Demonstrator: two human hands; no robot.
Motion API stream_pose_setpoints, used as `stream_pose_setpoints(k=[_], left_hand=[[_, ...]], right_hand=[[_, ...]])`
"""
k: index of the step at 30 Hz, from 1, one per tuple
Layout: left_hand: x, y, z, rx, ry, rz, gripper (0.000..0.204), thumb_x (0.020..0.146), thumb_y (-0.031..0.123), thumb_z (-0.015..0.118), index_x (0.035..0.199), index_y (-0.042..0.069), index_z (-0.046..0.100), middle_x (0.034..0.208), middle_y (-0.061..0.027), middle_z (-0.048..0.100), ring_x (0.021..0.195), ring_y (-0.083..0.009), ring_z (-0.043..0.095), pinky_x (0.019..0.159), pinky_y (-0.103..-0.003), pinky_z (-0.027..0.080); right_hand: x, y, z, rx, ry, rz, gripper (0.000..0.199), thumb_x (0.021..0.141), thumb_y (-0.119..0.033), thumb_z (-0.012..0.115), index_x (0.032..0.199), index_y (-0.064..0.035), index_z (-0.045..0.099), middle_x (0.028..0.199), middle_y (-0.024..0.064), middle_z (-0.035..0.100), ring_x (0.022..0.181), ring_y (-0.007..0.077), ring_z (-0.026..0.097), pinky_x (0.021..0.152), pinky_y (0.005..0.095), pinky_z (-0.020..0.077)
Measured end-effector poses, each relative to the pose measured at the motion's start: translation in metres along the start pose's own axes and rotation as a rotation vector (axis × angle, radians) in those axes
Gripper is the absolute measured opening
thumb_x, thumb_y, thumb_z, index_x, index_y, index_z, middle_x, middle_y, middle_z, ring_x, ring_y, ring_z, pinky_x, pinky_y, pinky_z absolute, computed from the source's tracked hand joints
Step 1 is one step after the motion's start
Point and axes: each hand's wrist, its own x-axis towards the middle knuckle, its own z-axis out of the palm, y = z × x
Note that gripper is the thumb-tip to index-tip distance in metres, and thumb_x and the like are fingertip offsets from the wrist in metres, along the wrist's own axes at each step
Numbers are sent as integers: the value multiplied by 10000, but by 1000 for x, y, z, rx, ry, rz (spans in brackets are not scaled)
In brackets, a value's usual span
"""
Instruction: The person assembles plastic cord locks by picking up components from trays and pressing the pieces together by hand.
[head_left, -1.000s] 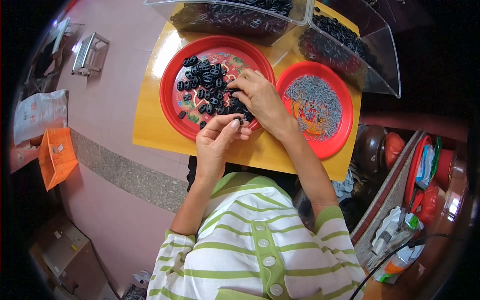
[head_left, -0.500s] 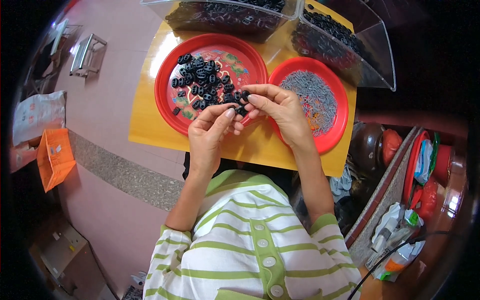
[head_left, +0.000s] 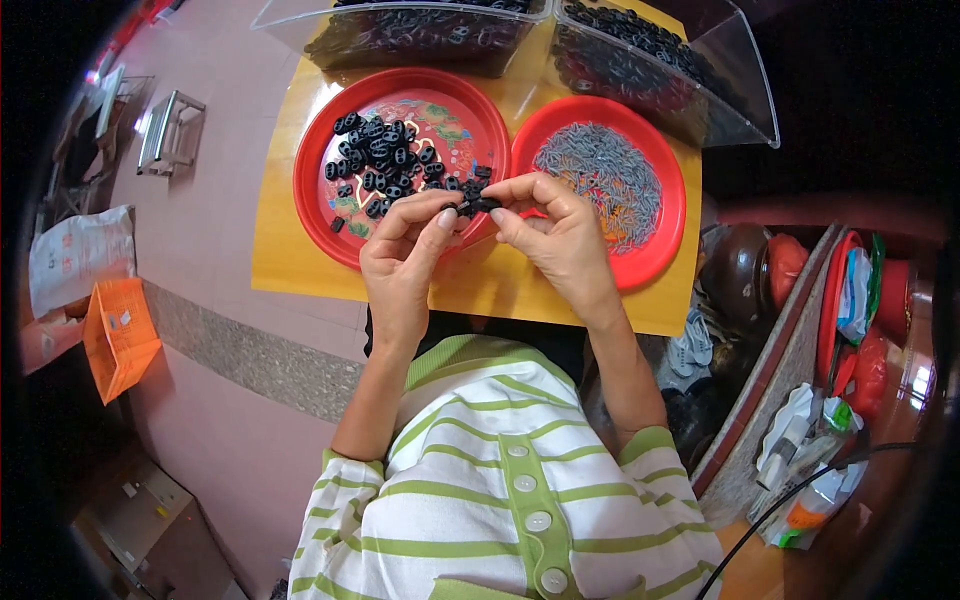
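Note:
Above the near right rim of a red round tray (head_left: pixel 303 200), my two hands meet with their fingertips nearly touching. My left hand (head_left: pixel 402 265) pinches a small black plastic piece (head_left: pixel 454 208) between thumb and forefinger. In the same kind of pinch, my right hand (head_left: pixel 562 245) has another black plastic piece (head_left: pixel 487 204). Whether the two pieces are joined is too small to tell. Many black two-holed cord-lock pieces (head_left: pixel 378 145) lie heaped in the tray behind my fingers. Beside my right hand, a second red tray (head_left: pixel 668 235) holds a mass of thin grey metal springs (head_left: pixel 605 170).
Two clear plastic bins full of black parts, one at the far left (head_left: pixel 420 40) and one at the far right (head_left: pixel 650 75), stand on the yellow tabletop (head_left: pixel 285 270). A brown jar (head_left: pixel 735 270) and a ledge with packets (head_left: pixel 800 450) are at the right. An orange bag (head_left: pixel 122 335) sits left.
My hands have come closer together, bringing the two black pieces side by side. The trays and bins sit slightly farther left and higher in view.

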Motion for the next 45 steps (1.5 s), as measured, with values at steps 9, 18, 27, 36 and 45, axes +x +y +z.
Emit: stream_pose_setpoints(k=[9,18,27,36,45], left_hand=[[-2,2,3,88,-77,24,155,875,33,580,1011,-21,631,962,-64,659,859,-91,602,788,-204,464],[-3,0,4,13,-98,-17,157,885,46,569,1009,-40,612,928,-102,662,864,-141,639,790,-237,498],[1,-2,-2,54,-110,-83,132,886,38,562,982,-40,608,896,-99,667,792,-111,624,730,-226,493],[4,-3,-4,7,-96,-170,123,876,37,574,963,-43,606,885,-107,671,781,-106,620,711,-223,491],[4,-4,-4,27,-126,-154,115,871,35,585,957,-36,612,883,-99,673,773,-96,619,700,-214,488]], right_hand=[[-3,4,0,100,76,-11,162,821,-9,619,981,-7,598,866,6,592,788,46,552,646,184,479],[-4,6,-1,298,12,73,159,862,-35,595,1017,0,597,939,35,620,835,74,585,702,204,493],[-5,8,-2,279,-46,45,197,873,-52,587,1064,-4,596,940,37,632,827,83,601,758,212,490],[-5,7,-4,260,-52,73,227,872,-70,595,1085,8,586,931,39,633,811,78,592,743,208,485],[-6,7,-4,228,-54,72,212,882,-66,578,1079,11,597,923,40,639,783,72,582,724,199,482]])
